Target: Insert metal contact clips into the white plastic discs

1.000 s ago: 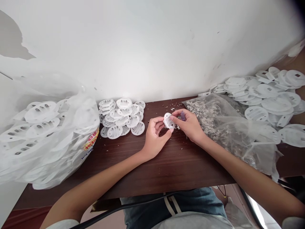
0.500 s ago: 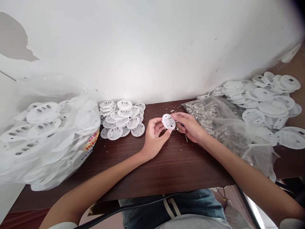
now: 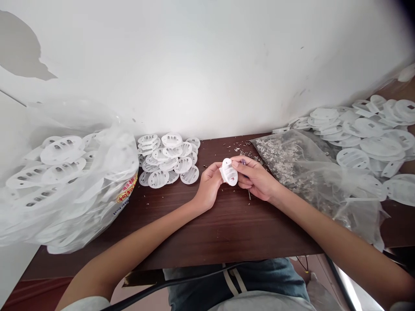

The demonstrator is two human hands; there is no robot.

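A white, slotted plastic disc (image 3: 231, 176) is tilted up above the table, pinched at its left edge by my left hand (image 3: 209, 185). My right hand (image 3: 257, 178) is closed, its thumb and forefinger at the disc's upper right face. Tucked in that same hand is a small screwdriver (image 3: 243, 162) with a purplish handle; its thin shaft points down below the fingers. What the right fingertips press against the disc is too small to make out. Left of my hands, similar discs (image 3: 158, 178) lie in overlapping stacks.
At far left a clear plastic bag (image 3: 106, 207) bulges with discs. On the right, a clear bag (image 3: 285, 157) holds many tiny metal parts, and more white discs (image 3: 353, 159) are heaped behind it. Small bits are scattered on the dark wooden table (image 3: 201, 235) by the wall.
The disc has been turned, so its raised slotted side faces me more. My right fingers have moved onto its upper face, and my left thumb has drawn back to its left edge.
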